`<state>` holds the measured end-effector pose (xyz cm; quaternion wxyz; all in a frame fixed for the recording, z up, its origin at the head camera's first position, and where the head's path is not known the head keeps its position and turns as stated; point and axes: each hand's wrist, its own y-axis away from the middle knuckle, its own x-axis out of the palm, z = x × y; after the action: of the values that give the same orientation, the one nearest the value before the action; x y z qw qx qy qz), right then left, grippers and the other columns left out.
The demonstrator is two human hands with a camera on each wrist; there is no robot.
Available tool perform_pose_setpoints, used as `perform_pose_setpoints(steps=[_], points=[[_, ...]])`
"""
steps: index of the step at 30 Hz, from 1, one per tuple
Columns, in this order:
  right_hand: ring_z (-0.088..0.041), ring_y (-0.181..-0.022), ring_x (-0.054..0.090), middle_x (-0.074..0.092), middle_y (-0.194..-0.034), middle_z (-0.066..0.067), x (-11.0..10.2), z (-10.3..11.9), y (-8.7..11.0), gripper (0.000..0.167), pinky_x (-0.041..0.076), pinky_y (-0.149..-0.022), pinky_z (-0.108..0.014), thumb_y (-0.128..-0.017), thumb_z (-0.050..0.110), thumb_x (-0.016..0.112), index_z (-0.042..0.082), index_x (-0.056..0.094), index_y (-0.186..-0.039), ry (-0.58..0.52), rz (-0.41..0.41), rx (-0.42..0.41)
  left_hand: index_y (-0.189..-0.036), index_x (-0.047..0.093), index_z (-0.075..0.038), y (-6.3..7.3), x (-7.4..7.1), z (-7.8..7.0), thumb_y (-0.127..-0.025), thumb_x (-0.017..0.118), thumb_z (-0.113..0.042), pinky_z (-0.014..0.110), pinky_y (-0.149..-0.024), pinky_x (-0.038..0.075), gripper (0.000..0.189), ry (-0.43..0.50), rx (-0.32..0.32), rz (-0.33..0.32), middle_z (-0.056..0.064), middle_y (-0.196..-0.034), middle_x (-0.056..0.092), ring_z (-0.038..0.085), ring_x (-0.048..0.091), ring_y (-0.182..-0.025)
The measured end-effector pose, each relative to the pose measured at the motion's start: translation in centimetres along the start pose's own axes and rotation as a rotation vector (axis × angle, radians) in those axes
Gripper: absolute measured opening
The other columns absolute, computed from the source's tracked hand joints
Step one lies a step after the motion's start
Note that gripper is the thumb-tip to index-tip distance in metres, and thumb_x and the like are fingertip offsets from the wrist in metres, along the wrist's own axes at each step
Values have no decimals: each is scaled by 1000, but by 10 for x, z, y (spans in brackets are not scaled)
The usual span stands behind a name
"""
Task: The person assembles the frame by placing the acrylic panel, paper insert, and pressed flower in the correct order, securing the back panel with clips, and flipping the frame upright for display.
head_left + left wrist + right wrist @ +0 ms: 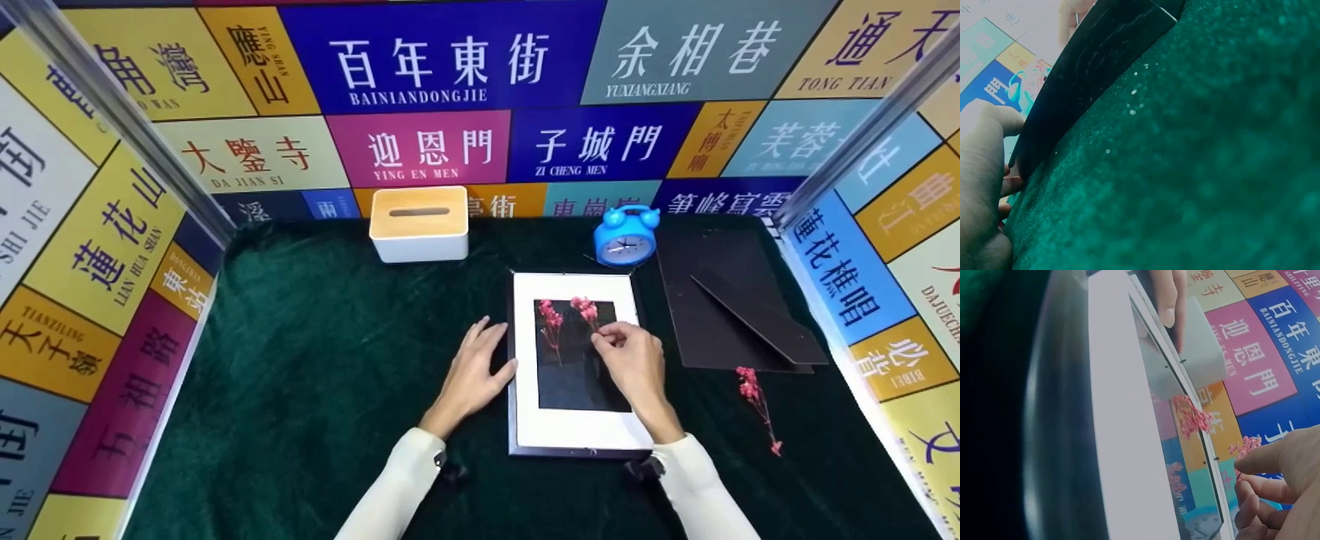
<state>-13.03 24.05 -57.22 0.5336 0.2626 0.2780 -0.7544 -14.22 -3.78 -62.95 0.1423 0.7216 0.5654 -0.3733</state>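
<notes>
A picture frame (pixel 512 439) with a white mat (pixel 577 429) and a dark, glossy centre (pixel 570 390) lies on the green cloth. My right hand (pixel 636 364) pinches a sprig of pink dried flowers (pixel 584 308) by its stem, over the upper right of the dark centre. In the right wrist view, thumb and fingertips close on the stem just below the blossoms (pixel 1248 445). Another pink sprig (pixel 551 319) lies at the upper left of that centre. With extended fingers, my left hand (pixel 471 373) rests at the frame's left side; the left wrist view shows its fingers (pixel 1012 185) against the dark edge.
A third pink sprig (pixel 759 401) lies on the cloth at the right, below two black boards (pixel 712 315), one leaning across the other. Behind the frame stand a blue alarm clock (pixel 625 238) and a white tissue box (pixel 418 244) with a wooden lid. Printed panels (pixel 442 146) enclose the table.
</notes>
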Motion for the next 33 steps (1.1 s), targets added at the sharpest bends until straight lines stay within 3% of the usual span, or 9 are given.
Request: perform_pose_setpoints(steps=[18,33], points=[[-27,-76,72,77,-80,-3,22,4,5,12,53,-68,-48,-95,20,86,9,83,-93,58,13,-29,-159,57,-4,0,1,2,-103,72,-33,55,-128,36,66,-13,15,-5,13,-162,58,33,37,-162],[-24,-76,68,76,-84,-5,9,0,4,17,49,-72,-39,-96,21,87,4,84,-101,-5,60,-33,-161,55,-5,0,0,0,-104,70,-34,58,-127,36,65,-15,-14,9,12,-164,57,33,35,-163]])
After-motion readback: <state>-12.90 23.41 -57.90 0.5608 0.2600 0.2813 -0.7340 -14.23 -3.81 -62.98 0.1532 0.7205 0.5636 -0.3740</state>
